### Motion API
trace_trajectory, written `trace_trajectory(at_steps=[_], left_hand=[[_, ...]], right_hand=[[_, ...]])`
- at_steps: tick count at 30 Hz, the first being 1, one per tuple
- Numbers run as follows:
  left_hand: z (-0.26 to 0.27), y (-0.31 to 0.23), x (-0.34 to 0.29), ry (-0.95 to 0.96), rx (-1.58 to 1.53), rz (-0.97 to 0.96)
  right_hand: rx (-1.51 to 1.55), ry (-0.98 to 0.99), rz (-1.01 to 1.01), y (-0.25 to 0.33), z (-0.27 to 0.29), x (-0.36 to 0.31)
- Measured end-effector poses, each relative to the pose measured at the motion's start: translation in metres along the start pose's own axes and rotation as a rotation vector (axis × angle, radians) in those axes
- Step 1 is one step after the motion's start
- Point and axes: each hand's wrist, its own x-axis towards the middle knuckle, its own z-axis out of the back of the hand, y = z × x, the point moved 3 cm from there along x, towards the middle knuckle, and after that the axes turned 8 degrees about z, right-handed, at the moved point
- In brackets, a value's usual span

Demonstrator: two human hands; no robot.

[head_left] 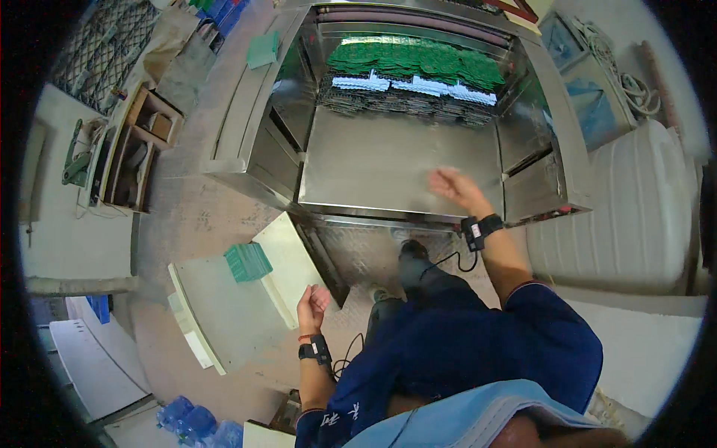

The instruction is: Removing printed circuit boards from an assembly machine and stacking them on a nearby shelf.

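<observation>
Right hand [457,188], fingers loosely bent and nothing visible in the grasp, is over the bare floor of a steel tray [373,164]; contact cannot be told. Ahead of it and slightly left lies a row of stacked green sheets [418,61], long axis crosswise; the right hand is the nearer. Left hand [314,302], half-curled, apparently unladen: ahead and left, apart from it, sits a ribbed teal block [249,262].

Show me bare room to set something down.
Bare: the metal bed between the dark stack and near edge, beside the right hand; the low table, nearer than the green block. Crowded: the bed's far end, with pale strips and green sheets.
</observation>
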Motion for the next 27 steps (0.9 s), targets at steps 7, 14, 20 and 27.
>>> trace_trajectory(at_steps=[7, 14, 20, 27], left_hand=[[-0.146, -0.045, 0.016, 0.075, 0.203, -0.151], [-0.312, -0.072, 0.066, 0.153, 0.753, -0.423], [-0.456, -0.102, 0.087, 0.039, 1.444, -1.01], [-0.595, -0.128, 0.137, 0.081, 1.727, -1.365]], right_hand=[[-0.286, -0.276, 0.281, 0.124, 0.013, 0.058], [-1.11, -0.452, 0.778, 0.205, 0.034, 0.161], [-1.371, -0.444, 1.052, 0.222, 0.026, 0.218], [-1.62, -0.313, 0.764, 0.211, 0.022, 0.261]])
